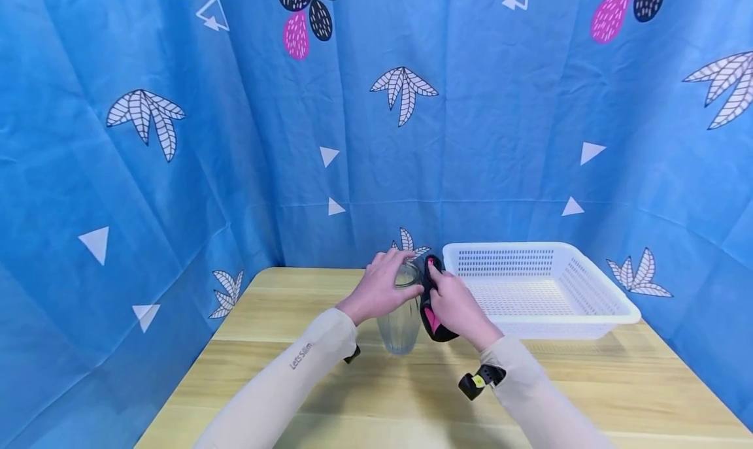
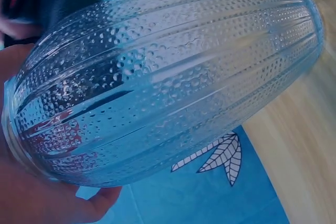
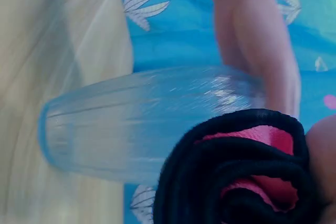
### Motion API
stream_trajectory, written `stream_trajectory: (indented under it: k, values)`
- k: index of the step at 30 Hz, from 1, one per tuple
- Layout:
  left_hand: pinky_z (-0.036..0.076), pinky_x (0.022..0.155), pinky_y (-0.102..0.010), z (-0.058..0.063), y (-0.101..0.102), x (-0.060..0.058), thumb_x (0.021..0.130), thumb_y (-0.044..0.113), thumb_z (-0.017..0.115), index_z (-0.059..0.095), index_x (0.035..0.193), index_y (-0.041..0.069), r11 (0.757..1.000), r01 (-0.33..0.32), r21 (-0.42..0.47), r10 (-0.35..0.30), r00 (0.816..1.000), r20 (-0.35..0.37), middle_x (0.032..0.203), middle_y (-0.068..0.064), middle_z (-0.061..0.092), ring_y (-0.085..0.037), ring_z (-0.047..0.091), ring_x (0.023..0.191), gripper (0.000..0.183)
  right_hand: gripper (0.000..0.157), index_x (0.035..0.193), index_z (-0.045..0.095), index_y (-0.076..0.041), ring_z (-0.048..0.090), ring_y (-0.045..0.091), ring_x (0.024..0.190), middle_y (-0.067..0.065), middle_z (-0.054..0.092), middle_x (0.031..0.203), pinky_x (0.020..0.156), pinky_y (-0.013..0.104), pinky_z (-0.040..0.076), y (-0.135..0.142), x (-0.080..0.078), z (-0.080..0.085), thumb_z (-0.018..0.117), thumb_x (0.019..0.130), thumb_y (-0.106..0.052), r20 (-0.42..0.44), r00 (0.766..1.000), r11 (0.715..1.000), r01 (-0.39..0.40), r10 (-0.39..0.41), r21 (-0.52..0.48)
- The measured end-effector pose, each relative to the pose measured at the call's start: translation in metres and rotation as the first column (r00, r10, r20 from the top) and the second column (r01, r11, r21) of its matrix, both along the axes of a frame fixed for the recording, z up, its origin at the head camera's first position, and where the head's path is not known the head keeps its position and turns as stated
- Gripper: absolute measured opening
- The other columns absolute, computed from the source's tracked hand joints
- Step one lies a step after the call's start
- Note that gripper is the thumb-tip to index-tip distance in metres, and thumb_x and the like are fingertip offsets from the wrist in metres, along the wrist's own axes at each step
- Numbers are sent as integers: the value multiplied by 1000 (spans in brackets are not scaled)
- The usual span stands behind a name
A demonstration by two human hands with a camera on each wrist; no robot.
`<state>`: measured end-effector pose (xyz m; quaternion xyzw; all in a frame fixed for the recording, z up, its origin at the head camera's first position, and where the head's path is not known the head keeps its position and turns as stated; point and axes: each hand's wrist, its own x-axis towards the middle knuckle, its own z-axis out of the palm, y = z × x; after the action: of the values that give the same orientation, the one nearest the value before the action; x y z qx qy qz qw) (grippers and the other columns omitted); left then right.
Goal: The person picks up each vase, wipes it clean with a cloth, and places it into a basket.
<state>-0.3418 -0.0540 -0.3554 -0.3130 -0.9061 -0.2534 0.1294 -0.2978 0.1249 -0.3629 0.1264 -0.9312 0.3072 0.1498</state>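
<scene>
A clear glass vase (image 1: pixel 399 328) with vertical ribs and a dimpled surface is upright over the table, its base lowest. My left hand (image 1: pixel 382 285) grips it around the rim from above, and in the left wrist view the vase (image 2: pixel 173 82) fills most of the picture. My right hand (image 1: pixel 457 308) holds a folded black cloth (image 1: pixel 441 332) with a pink inner side, close by the vase's right side. In the right wrist view the rolled folds of the cloth (image 3: pixel 181 182) hide part of the vase (image 3: pixel 121 124). Whether cloth and glass touch cannot be told.
A white plastic basket (image 1: pixel 588 319) with perforated walls stands at the right rear of the wooden table (image 1: pixel 294 285). Blue patterned curtain (image 1: pixel 500 142) hangs behind the table and along both sides.
</scene>
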Motion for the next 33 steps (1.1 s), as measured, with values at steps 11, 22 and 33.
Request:
stream_trajectory:
  k: [11, 22, 33]
  values:
    - [47, 92, -40, -1, -5, -1, 89, 54, 66, 39, 152, 20, 999, -16, 29, 14, 996, 83, 126, -4, 41, -20, 45, 112, 76, 51, 142, 44, 15, 68, 33, 94, 32, 66, 119, 80, 47, 53, -5, -12, -56, 49, 95, -4, 123, 992, 999, -14, 9, 33]
    - [41, 101, -46, 0, -2, 5, 87, 59, 66, 39, 153, 19, 996, -79, -37, 80, 997, 21, 135, -6, 50, -25, 49, 122, 82, 47, 134, 53, 16, 66, 31, 97, 32, 65, 119, 85, 48, 52, -4, -8, -86, 51, 91, -1, 203, 977, 998, -62, 66, -26]
    - [36, 110, -53, 2, -3, 4, 82, 40, 71, 38, 154, 21, 998, -22, -56, 24, 999, 38, 145, -3, 47, -26, 40, 136, 81, 54, 147, 46, 5, 58, 18, 67, 29, 68, 113, 66, 34, 49, 6, 1, -25, 49, 93, -2, 111, 993, 994, -24, 36, -108]
